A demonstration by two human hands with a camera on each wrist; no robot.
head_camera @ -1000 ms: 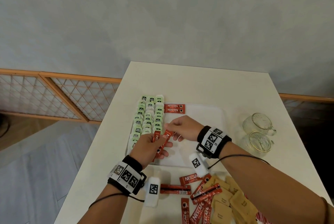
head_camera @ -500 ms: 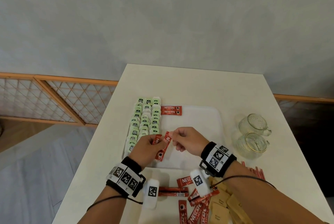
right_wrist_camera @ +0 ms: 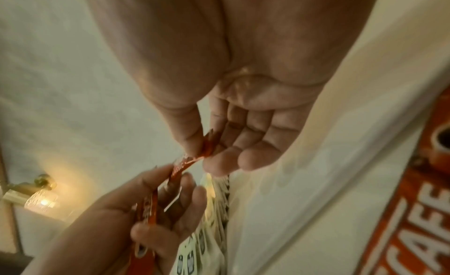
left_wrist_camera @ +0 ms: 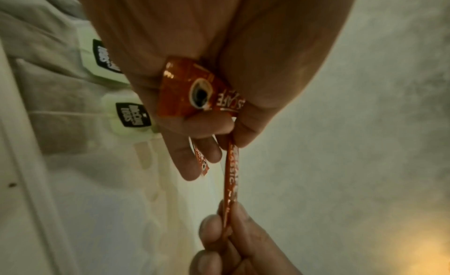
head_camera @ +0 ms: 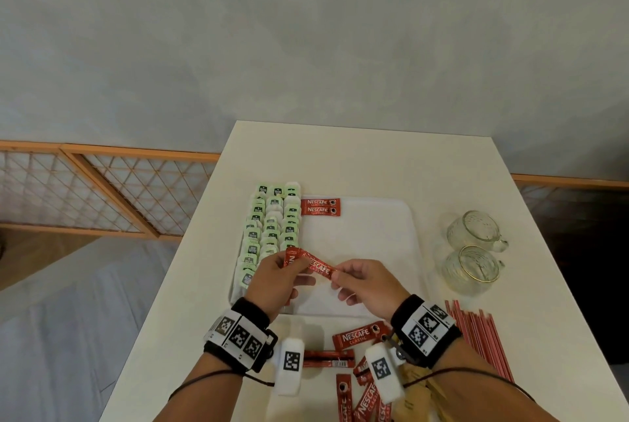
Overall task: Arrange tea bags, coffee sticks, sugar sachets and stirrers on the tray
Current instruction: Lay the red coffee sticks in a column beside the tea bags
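Observation:
A white tray (head_camera: 371,244) lies mid-table with rows of green tea bags (head_camera: 272,227) along its left side and two red coffee sticks (head_camera: 320,207) at its far edge. Above the tray's near part my left hand (head_camera: 272,280) grips a small bunch of red coffee sticks (left_wrist_camera: 192,92). One stick (head_camera: 318,265) reaches out to the right, and my right hand (head_camera: 360,282) pinches its end (right_wrist_camera: 209,148) between thumb and fingers. Both hands are off the tray surface.
Loose coffee sticks (head_camera: 360,336) and brown sugar sachets (head_camera: 418,397) lie near the table's front edge. Red stirrers (head_camera: 480,336) lie at the right front. Two glass cups (head_camera: 473,251) stand right of the tray. The table's left edge drops to the floor.
Both hands have drawn back toward me over the tray. The stick between them has swung from steep to nearly level, with the right hand now pinching its right end.

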